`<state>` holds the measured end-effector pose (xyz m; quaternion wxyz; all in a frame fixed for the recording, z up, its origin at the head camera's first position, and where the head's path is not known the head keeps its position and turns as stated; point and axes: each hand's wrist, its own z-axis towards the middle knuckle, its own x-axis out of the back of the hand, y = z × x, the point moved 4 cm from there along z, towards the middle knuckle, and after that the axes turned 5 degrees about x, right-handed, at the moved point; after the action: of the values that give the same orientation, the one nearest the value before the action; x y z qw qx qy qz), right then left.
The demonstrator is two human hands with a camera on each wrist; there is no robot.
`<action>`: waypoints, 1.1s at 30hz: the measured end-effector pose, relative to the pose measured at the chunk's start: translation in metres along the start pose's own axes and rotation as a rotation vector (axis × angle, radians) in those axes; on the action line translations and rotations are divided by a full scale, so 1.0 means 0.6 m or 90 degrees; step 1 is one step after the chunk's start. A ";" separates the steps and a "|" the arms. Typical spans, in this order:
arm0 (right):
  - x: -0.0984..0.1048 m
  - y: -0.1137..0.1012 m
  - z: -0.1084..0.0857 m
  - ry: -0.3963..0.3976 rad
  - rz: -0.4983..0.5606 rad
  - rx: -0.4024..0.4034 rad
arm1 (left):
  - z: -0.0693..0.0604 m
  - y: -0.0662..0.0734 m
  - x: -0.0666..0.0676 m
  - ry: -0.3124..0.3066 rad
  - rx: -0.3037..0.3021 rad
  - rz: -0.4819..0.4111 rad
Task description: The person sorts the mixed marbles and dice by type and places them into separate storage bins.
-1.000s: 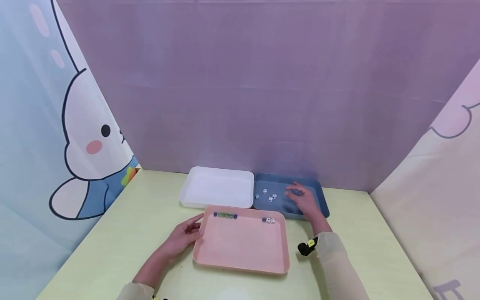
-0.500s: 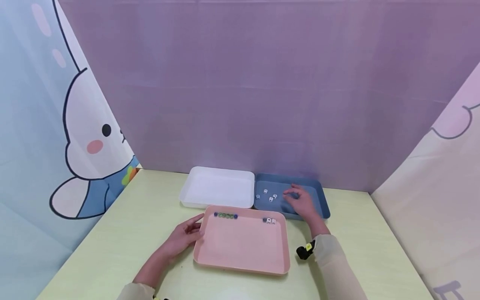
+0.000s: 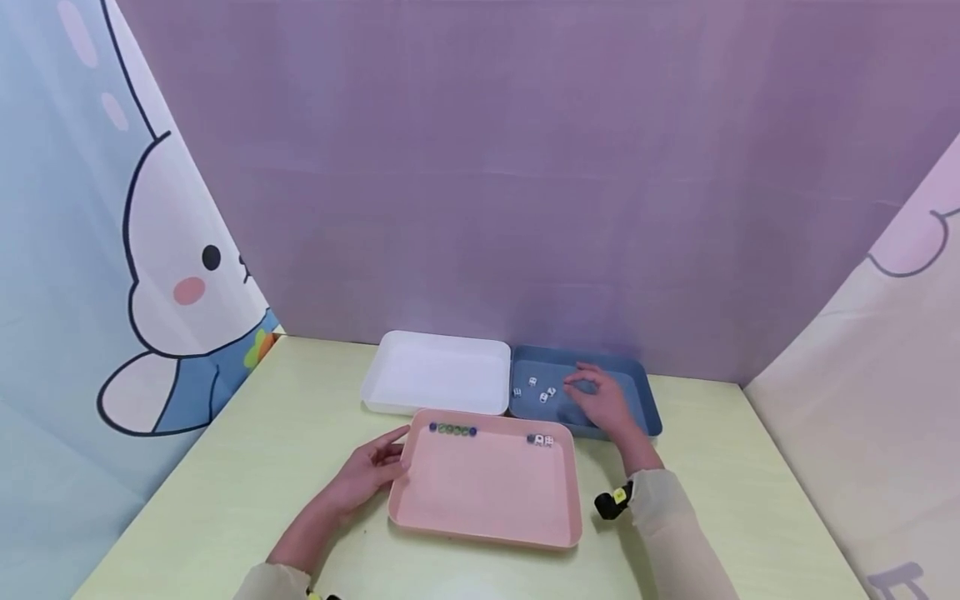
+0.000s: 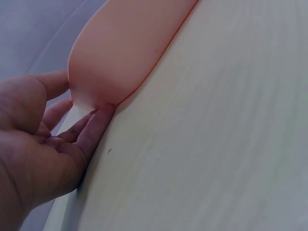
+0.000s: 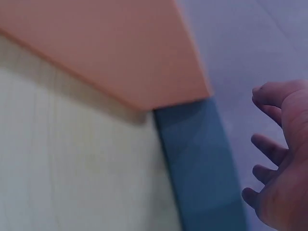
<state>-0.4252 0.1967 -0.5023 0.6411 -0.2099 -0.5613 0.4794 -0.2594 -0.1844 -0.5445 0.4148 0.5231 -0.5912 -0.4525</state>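
Note:
My left hand (image 3: 367, 475) rests at the left side of a pink tray (image 3: 483, 537), its thumb on the rim. In the left wrist view its fingers (image 4: 91, 132) bear against the outer wall of the tray. Over a blue tray (image 3: 641, 396) hovers my right hand (image 3: 603, 404), thumb and index tips close together and the other fingers loosely bent. Nothing shows between those tips. Just left of it, several white dice (image 3: 543, 397) lie loose in the blue tray. The pink tray holds a row of small green and blue pieces (image 3: 453, 430) and a short row with white dice (image 3: 548, 441).
A white tray (image 3: 435, 375) stands behind the pink one, beside the blue tray. All three sit on a pale yellow table (image 3: 247, 467). A purple cloth (image 3: 495, 175) closes off the back, and printed curtains (image 3: 67, 300) hang at the sides.
My right hand has shifted slightly left toward the loose dice, and its thumb and index finger have drawn closer together. My left hand and the trays stay put.

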 end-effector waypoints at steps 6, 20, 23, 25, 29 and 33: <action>0.000 -0.051 -0.002 -0.028 -0.047 0.058 | 0.001 0.001 0.000 0.000 -0.003 0.004; -0.008 -0.176 -0.030 -0.098 -0.307 0.144 | 0.000 -0.001 0.000 0.002 0.001 0.007; -0.017 -0.193 -0.038 -0.115 -0.373 0.145 | -0.001 -0.001 0.001 0.000 -0.001 0.004; -0.025 -0.199 -0.043 -0.125 -0.405 0.142 | -0.001 0.000 0.001 -0.001 -0.001 0.004; -0.042 -0.198 -0.048 -0.147 -0.455 0.122 | -0.003 0.001 0.001 0.001 0.001 0.003; -0.060 -0.189 -0.052 -0.176 -0.486 0.105 | -0.006 0.004 0.001 -0.002 0.003 0.000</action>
<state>-0.3504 0.1232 -0.4381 0.7060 0.1318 -0.6396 0.2741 -0.2566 -0.1853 -0.5414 0.4127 0.5236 -0.5931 -0.4515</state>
